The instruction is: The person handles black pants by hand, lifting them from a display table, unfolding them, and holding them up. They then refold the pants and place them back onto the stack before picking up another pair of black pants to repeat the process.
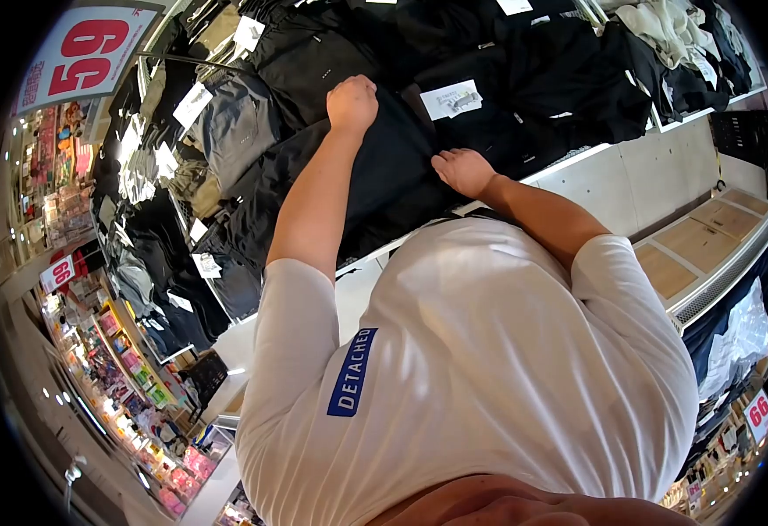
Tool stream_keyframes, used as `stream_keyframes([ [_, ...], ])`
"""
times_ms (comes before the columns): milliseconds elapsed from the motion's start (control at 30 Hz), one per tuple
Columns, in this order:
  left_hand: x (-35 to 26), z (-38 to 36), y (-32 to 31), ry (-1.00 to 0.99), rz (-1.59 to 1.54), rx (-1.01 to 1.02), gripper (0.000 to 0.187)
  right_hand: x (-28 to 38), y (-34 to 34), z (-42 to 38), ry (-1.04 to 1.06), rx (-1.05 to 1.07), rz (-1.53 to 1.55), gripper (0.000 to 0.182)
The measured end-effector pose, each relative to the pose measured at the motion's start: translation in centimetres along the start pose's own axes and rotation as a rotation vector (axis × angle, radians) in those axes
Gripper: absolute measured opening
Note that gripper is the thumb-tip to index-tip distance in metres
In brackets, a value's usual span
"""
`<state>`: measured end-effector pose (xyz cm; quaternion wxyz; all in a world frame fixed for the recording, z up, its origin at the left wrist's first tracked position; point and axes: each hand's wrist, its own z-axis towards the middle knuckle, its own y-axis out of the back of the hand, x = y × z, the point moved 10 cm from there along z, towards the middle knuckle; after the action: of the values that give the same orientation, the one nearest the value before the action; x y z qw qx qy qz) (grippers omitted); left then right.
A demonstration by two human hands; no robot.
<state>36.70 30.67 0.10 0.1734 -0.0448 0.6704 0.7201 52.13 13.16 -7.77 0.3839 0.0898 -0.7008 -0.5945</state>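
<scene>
A dark, folded black garment (388, 162) lies spread between my two hands on a display of clothes. My left hand (353, 103) is closed in a fist on its far left part, gripping the cloth. Closer to me, my right hand (465, 173) has its fingers curled onto the garment's right edge. Beside the right hand is a white paper tag (451, 100) on other black clothes. A grey garment (237, 125) with gathered cloth lies left of my left hand.
More black clothes (577, 79) fill the display to the right, with pale garments (664, 31) beyond. A sign reading 59 (88, 54) hangs at upper left. A black crate (750, 138) and wooden panels (708, 232) are at right. Lit shelves (130, 351) line the left.
</scene>
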Motion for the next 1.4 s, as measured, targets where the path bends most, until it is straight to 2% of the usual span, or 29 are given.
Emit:
stream_keyframes([
  [67,0.2,-0.6,-1.2,0.056,-0.07,0.042,0.018,0.3,-0.3,0.1,0.034,0.031,-0.036,0.015],
  [133,-0.2,-1.0,-1.2,0.01,-0.087,0.019,0.019,0.6,0.1,0.2,0.065,0.055,-0.074,0.017],
  [200,-0.3,-1.2,-1.6,-0.006,-0.069,0.063,0.017,1.3,-0.7,0.0,0.085,0.256,0.034,0.025],
  [233,-0.6,-1.6,-1.0,0.003,-0.064,0.057,0.017,1.7,-0.3,0.1,0.097,0.256,0.032,0.025],
  [300,-3.8,-3.6,3.7,-0.19,-0.13,-0.224,0.018,-1.7,0.0,0.2,-0.293,0.226,0.242,0.033],
  [333,-4.1,-4.5,4.7,-0.198,-0.198,-0.218,0.023,-1.7,-0.3,0.4,-0.26,0.23,0.24,0.033],
  [400,-3.8,-8.2,7.0,-0.177,-0.253,-0.305,0.024,-5.6,0.0,-0.2,-0.542,-0.02,0.473,0.039],
  [467,-2.1,-12.8,7.8,-0.078,-0.27,-0.313,0.027,-7.4,-1.2,0.6,-0.642,0.019,0.57,0.046],
  [533,0.5,-17.5,7.9,0.093,-0.296,-0.252,0.032,-8.3,-3.1,2.1,-0.538,-0.009,0.667,0.052],
  [600,5.2,-22.3,7.7,0.264,-0.282,-0.271,0.033,-8.9,-4.3,3.2,-0.59,0.003,0.834,0.054],
  [700,13.3,-29.4,7.3,0.651,-0.399,-0.416,0.032,-7.4,-3.2,4.3,-0.647,0.056,0.956,0.056],
  [733,14.8,-30.3,8.0,0.689,-0.317,-0.417,0.035,-7.0,-3.5,4.5,-0.67,0.084,1.014,0.056],
  [833,18.3,-29.1,7.3,0.738,-0.43,-0.405,0.043,-5.9,-3.4,5.2,-0.67,0.1,1.002,0.061],
  [900,19.7,-26.8,5.9,0.777,-0.533,-0.334,0.044,-4.6,-1.7,5.4,-0.679,0.082,0.913,0.066],
  [933,19.7,-25.5,5.6,0.814,-0.659,-0.224,0.042,-3.8,-2.1,5.5,-0.698,0.187,1.021,0.071],
  [1000,21.0,-24.5,5.8,0.795,-0.345,-0.227,0.036,-5.0,-3.2,5.4,-0.77,0.058,0.996,0.066],
  [1033,20.9,-24.8,6.3,0.818,-0.358,-0.255,0.036,-5.7,-3.8,5.5,-0.779,-0.023,1.053,0.058],
  [1100,20.0,-25.0,8.2,0.81,-0.374,-0.303,0.032,-4.5,-2.8,5.9,-0.716,-0.033,1.111,0.055],
  [1133,20.3,-25.7,8.7,0.821,-0.387,-0.328,0.032,-3.8,-2.1,6.1,-0.679,-0.061,1.196,0.052],
  [1200,20.2,-28.0,11.6,0.669,-0.465,-0.565,0.028,-2.8,-0.9,5.7,-0.696,-0.093,1.177,0.049],
  [1300,22.4,-34.2,16.5,0.569,-0.266,-0.707,0.021,-1.6,1.7,5.5,-0.592,-0.179,0.935,0.041],
  [1333,23.6,-36.9,17.5,0.589,-0.178,-0.759,0.024,-0.8,2.1,5.2,-0.583,-0.177,0.925,0.041],
  [1400,28.4,-42.2,16.7,0.759,-0.187,-0.693,0.027,2.3,4.4,5.2,-0.568,-0.241,1.046,0.041],
])
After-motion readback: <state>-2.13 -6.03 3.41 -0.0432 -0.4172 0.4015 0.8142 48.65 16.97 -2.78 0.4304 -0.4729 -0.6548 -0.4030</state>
